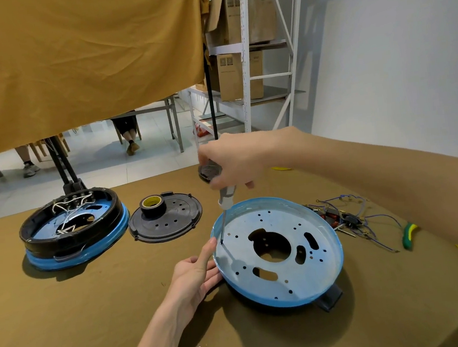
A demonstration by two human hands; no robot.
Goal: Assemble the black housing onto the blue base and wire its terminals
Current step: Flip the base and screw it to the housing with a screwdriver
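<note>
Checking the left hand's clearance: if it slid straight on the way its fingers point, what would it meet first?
The left hand already touches the blue base at its near-left rim, so it would just push the base, towards the screwdriver tip, though depth is unclear.

Right hand [232, 161] holds screwdriver [224, 205] into blue base [280, 252].

Two round blue metal bases sit on the olive-brown counter [95, 314]: a bare one [326, 250] at lower centre-right and one [62, 261] at left carrying the single black ring housing [33, 230]. One flat black perforated cover disc [182, 223], one black roll of tape with a yellow core [153, 206], one white-handled screwdriver [226, 199], one tangle of blue wires [368, 215], two green-and-yellow tool handles [408, 235] at right, and two hands.
</note>
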